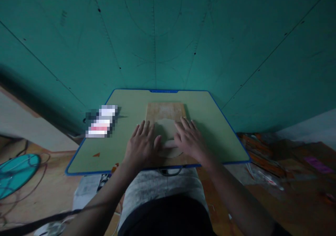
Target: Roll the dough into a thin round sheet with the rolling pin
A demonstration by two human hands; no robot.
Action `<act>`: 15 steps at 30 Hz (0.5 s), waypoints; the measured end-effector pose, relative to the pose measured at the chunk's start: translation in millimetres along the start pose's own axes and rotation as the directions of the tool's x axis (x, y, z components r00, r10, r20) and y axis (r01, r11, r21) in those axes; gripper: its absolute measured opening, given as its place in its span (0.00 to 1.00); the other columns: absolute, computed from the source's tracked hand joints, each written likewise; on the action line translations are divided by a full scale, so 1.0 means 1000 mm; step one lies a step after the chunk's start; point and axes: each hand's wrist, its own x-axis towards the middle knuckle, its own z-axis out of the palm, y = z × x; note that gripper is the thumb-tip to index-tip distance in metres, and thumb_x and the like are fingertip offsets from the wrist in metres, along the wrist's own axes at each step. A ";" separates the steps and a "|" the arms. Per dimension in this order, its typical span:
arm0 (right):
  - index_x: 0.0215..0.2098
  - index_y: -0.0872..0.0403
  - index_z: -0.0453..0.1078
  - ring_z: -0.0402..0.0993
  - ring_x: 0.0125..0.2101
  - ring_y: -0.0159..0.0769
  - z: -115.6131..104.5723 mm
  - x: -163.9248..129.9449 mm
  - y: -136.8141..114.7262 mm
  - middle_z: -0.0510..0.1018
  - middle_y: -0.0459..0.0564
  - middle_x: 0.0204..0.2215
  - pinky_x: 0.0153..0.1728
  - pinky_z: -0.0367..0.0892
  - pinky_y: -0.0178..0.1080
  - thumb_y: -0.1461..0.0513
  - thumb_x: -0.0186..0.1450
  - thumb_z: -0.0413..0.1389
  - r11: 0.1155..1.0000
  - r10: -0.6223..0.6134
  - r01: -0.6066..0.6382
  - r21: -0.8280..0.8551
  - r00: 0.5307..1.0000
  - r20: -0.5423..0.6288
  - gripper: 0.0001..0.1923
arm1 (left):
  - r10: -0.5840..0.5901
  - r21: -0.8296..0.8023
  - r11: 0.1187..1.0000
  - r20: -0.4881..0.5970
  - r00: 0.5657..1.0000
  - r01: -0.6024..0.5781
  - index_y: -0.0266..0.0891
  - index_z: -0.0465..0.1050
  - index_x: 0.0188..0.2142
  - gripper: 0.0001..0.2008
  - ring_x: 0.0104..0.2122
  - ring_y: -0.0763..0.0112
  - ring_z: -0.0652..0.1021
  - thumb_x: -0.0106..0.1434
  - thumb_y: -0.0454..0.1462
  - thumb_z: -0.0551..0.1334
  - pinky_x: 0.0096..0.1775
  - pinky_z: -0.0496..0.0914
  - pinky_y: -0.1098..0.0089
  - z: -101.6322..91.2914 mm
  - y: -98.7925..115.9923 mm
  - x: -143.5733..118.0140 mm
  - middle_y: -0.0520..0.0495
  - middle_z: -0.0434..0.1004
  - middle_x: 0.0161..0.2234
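At the middle of the head view, the pale sheet [165,126] lies flat on the wooden board [165,109], which rests on the worktop [215,131]. Take the sheet as the clock's centre, with twelve toward the green wall [157,36]. Your left hand [141,143] lies at nine o'clock and your right hand [189,138] at three, both palms down. Each grip is loose, fingers spread and closed round nothing that shows. Between them the pale rod [169,144] crosses the sheet's six o'clock half; whether your palms bear on its ends cannot be told, since your hands cover them.

Expect the sheet to be light, soft and limp, much like dough, perhaps a little tacky, and apt to tear if you pinch one spot. If you lift it, spread your fingers under its edges at nine and three. The rod should feel stiff, and you would best take it by both ends.

As you see it, the sheet is cream-coloured, thin and roughly round, its edge plain at twelve and again near five. The light is dim, so its fine texture is hard to judge.
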 end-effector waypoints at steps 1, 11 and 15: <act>0.66 0.60 0.63 0.55 0.68 0.51 0.000 -0.012 -0.002 0.62 0.64 0.67 0.67 0.50 0.53 0.59 0.72 0.44 1.000 -0.016 0.016 -0.004 1.000 -0.012 0.27 | 0.022 -0.001 1.000 -0.025 0.999 -0.022 0.25 0.65 0.61 0.28 0.65 0.43 0.65 0.74 0.46 0.46 0.62 0.63 0.47 -0.002 0.004 -0.012 0.26 0.67 0.63; 0.72 0.57 0.51 0.52 0.69 0.47 0.008 -0.101 -0.012 0.61 0.57 0.68 0.66 0.55 0.55 0.58 0.73 0.45 0.990 -0.128 0.135 0.044 0.982 -0.136 0.31 | 0.113 -0.004 0.993 -0.122 0.986 -0.114 0.31 0.45 0.71 0.32 0.64 0.48 0.68 0.73 0.45 0.48 0.58 0.68 0.46 -0.014 0.034 -0.095 0.32 0.64 0.65; 0.68 0.57 0.60 0.56 0.67 0.48 0.006 -0.066 -0.004 0.64 0.58 0.67 0.66 0.53 0.55 0.58 0.73 0.44 0.993 -0.112 0.115 0.015 0.988 -0.110 0.27 | 0.095 -0.005 0.995 -0.117 0.989 -0.096 0.33 0.51 0.69 0.32 0.64 0.46 0.67 0.74 0.49 0.47 0.60 0.65 0.46 -0.005 0.021 -0.062 0.33 0.68 0.63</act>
